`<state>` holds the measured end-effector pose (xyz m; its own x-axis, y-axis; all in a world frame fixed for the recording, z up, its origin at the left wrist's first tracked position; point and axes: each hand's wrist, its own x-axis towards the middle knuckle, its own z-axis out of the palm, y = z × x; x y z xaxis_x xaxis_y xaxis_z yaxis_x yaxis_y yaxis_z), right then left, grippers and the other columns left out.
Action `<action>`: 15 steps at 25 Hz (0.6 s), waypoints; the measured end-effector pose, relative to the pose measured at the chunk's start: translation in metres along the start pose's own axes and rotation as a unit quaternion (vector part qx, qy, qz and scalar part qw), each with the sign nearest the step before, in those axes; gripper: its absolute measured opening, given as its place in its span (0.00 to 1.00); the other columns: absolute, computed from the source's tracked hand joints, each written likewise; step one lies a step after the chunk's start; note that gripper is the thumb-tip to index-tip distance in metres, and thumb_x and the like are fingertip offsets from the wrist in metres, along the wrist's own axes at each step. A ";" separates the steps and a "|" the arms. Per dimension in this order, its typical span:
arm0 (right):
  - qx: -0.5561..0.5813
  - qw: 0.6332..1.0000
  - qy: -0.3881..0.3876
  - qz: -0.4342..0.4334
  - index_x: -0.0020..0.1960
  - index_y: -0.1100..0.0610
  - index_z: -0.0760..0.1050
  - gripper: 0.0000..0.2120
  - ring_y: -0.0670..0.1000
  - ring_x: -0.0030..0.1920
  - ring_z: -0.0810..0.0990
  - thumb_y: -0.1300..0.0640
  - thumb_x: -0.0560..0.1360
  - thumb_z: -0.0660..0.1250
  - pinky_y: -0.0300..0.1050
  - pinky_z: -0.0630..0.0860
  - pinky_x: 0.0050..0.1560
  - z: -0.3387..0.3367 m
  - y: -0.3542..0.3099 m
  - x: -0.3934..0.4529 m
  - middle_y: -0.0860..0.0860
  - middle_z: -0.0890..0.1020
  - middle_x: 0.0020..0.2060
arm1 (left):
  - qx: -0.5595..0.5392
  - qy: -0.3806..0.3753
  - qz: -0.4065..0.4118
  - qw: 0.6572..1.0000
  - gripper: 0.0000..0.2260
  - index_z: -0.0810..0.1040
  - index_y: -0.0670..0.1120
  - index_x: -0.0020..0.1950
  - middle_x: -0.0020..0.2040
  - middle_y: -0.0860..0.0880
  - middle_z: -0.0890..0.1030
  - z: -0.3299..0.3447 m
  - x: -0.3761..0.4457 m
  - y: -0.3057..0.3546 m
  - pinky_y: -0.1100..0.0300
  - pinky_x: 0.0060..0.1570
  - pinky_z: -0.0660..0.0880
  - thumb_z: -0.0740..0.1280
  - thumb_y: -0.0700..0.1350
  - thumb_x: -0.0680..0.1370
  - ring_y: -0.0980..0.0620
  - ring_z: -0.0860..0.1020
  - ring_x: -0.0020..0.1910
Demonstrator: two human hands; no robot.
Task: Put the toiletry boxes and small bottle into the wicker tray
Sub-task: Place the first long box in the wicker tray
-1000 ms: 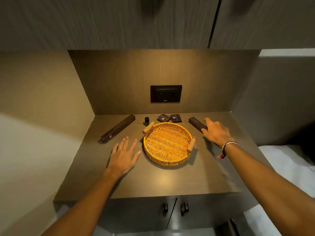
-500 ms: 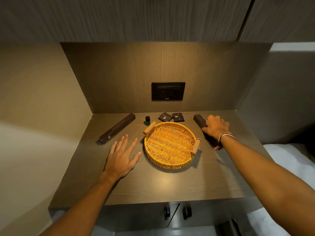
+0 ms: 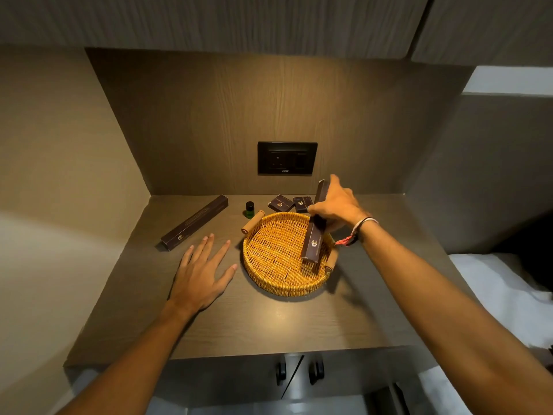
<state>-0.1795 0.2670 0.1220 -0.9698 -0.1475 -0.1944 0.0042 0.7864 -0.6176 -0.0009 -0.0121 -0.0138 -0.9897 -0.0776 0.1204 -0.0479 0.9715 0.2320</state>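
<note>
The dark wood-grain desk (image 3: 269, 330) carries a round wicker tray (image 3: 270, 283) near its middle. Along the back edge stand a small green bottle (image 3: 250, 209) and two small dark boxes (image 3: 280, 203) (image 3: 301, 203). A long dark box (image 3: 194, 222) lies slantwise toward the back left corner, and a left hand (image 3: 200, 274) rests flat just left of the tray.

- Recessed niche: wood-grain back panel (image 3: 209, 121), plain side walls
- Black socket plate (image 3: 287, 158) mounted at the centre of the back panel
- Brown countertop (image 3: 269, 324) – warm light falls from above
- Overhead cabinets (image 3: 239, 19) in grey wood grain
- Lower cabinet doors with two dark handles (image 3: 299, 371)
- White bedding (image 3: 493, 289) at right
</note>
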 end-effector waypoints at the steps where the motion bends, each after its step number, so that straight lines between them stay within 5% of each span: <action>1: -0.007 1.000 -0.011 0.001 0.80 0.53 0.48 0.52 0.65 0.65 0.75 0.50 0.68 0.79 0.56 0.77 0.58 0.007 0.000 -0.004 0.63 0.72 0.67 | -0.003 0.002 0.000 1.000 0.33 0.57 0.55 0.80 0.81 0.43 0.58 -0.001 0.000 0.001 0.45 0.77 0.51 0.47 0.68 0.78 0.47 0.55 0.80; 3: -0.083 0.996 -0.014 -0.002 0.81 0.53 0.46 0.53 0.64 0.62 0.77 0.46 0.69 0.78 0.61 0.77 0.60 0.020 0.003 -0.011 0.62 0.75 0.63 | -0.008 0.007 -0.001 1.000 0.34 0.58 0.55 0.80 0.81 0.43 0.58 -0.002 -0.001 0.003 0.46 0.77 0.51 0.46 0.68 0.77 0.47 0.56 0.80; 8: -0.248 0.969 -0.004 0.006 0.71 0.55 0.64 0.35 0.60 0.59 0.78 0.43 0.72 0.74 0.57 0.71 0.58 0.022 0.007 -0.015 0.57 0.79 0.58 | -0.005 0.015 0.001 1.000 0.34 0.58 0.55 0.79 0.80 0.43 0.60 -0.002 -0.001 0.002 0.46 0.77 0.52 0.46 0.68 0.77 0.47 0.57 0.80; 15: -0.313 0.949 -0.011 0.018 0.70 0.57 0.67 0.43 0.60 0.62 0.77 0.31 0.66 0.73 0.57 0.70 0.60 0.008 0.007 -0.013 0.58 0.78 0.62 | -0.001 0.026 0.002 1.000 0.32 0.60 0.54 0.79 0.80 0.43 0.62 0.002 -0.002 0.000 0.46 0.76 0.54 0.50 0.67 0.78 0.47 0.58 0.79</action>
<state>-0.1646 0.2700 0.1142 -0.9667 -0.1196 -0.2264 -0.1141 0.9928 -0.0371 0.0004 -0.0116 -0.0162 -0.9815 -0.0854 0.1711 -0.0437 0.9712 0.2342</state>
